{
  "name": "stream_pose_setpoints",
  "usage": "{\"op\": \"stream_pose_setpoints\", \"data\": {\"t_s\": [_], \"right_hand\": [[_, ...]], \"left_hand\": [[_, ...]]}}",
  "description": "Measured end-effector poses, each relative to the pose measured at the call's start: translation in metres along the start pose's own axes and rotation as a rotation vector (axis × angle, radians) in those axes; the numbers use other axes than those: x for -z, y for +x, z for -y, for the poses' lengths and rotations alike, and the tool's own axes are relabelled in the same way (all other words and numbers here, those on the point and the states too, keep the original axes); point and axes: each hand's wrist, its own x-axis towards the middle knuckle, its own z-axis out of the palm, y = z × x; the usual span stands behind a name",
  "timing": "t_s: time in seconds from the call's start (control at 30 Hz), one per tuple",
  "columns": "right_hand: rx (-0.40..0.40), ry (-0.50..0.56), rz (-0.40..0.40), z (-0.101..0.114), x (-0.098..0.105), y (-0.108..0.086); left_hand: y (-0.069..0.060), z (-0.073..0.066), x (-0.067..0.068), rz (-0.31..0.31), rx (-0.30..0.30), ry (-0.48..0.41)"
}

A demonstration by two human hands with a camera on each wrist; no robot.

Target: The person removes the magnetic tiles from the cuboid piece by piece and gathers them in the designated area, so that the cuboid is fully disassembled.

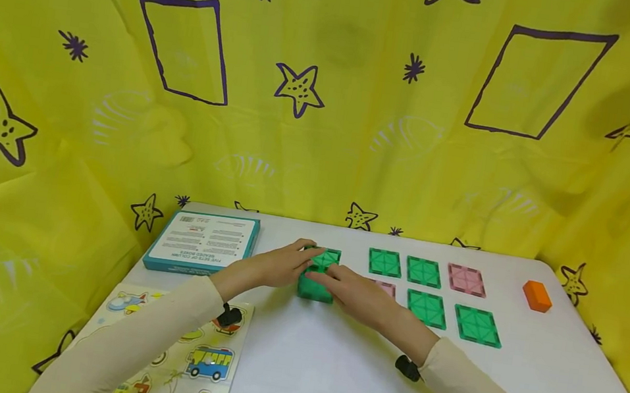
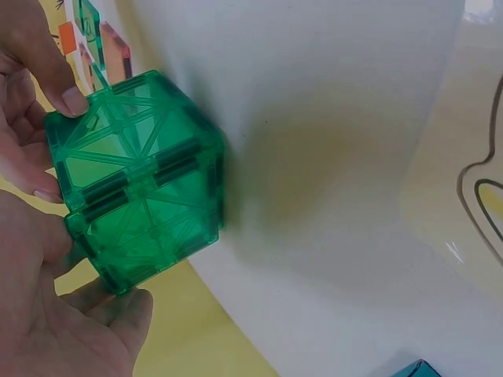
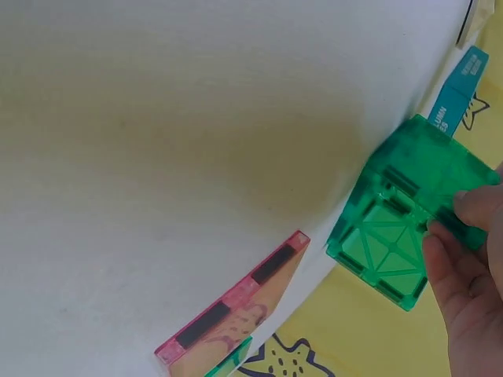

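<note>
Near the teal-edged box point(image 1: 201, 242), both hands point(image 1: 282, 265) point(image 1: 361, 297) pinch a green tile block point(image 1: 316, 291).

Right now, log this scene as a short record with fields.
Left hand: grips the green build
Right hand: grips the green build
Green build: joined see-through tiles
Loose tiles: four green, two pink, right of the build
Block: orange, far right
Box: teal-edged, left of the build
Puzzle board: near left, partly behind the left sleeve
Curtain: yellow, dark stars
</note>
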Motion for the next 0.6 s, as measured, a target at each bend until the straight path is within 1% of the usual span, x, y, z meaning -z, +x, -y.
{"op": "stream_pose_setpoints", "data": {"t_s": [0.2,0.43,0.53,0.6], "right_hand": [[0.012,-0.017,0.008,0.001,0.0,0.001],[-0.001,-0.031,0.035,0.007,0.0,0.0],[-0.009,-0.021,0.048,0.012,0.0,-0.001],[-0.03,0.001,0.054,0.015,0.001,-0.003]], "left_hand": [[-0.001,-0.001,0.001,-0.004,0.001,-0.003],[-0.001,-0.001,0.001,0.008,0.012,0.006],[-0.001,0.0,0.001,0.005,0.006,0.018],[-0.001,0.001,0.001,0.002,0.004,0.025]]}}
